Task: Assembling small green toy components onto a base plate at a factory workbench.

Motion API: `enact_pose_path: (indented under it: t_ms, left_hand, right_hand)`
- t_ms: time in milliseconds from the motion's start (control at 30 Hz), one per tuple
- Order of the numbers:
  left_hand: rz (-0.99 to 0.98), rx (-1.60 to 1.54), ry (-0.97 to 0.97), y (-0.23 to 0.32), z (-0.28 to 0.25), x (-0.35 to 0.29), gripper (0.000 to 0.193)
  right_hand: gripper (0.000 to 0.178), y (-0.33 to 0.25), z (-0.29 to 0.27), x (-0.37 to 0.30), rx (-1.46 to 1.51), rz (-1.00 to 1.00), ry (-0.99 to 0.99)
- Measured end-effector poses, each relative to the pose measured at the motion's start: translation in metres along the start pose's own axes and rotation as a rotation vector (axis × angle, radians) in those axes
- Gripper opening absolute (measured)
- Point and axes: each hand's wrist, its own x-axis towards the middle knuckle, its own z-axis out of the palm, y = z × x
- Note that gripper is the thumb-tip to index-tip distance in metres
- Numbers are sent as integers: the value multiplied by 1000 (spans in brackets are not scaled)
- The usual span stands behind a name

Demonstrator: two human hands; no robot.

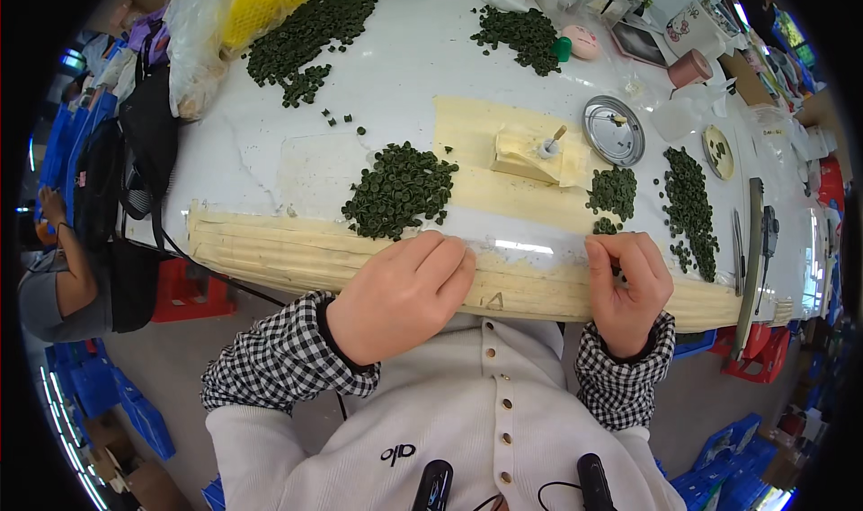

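My left hand (404, 291) is closed at the taped front edge of the table, its fingertips curled under and hidden. Just beyond it lies a heap of small dark green ring-like pieces (400, 190). My right hand (629, 286) is closed too, thumb and forefinger pinched together; whatever they hold is too small to make out. Dark green bits show beside its curled fingers. A smaller group of green pieces (613, 193) lies just past it. Between and beyond the hands stands a tape-covered block (530, 158) bearing a small white nozzle-like piece with a brown stick.
More green pieces lie in heaps at the far left (310, 39), far middle (517, 36) and right (689, 210). A round metal lid (614, 132) sits behind the block. Tweezers (738, 250) and a long curved strip (748, 268) lie at the right edge. Another person's arm (76, 268) shows at left.
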Motion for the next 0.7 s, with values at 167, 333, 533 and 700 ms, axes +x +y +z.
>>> enact_pose_path:
  t_ms: [167,333,533,700]
  left_hand:
    - [-38,-22,-22,-4,-15,3,31]
    - [-233,-79,201,-52,-36,11,17]
    - [-376,3,183,-135,-30,10,12]
    - [-439,-187,208,-127,-28,12,14]
  right_hand:
    - [8,0,0,0,8,-2,2]
    - [8,1,1,0,-6,-12,2]
    - [8,0,0,1,7,-12,8]
    - [8,0,1,2,6,-10,-12]
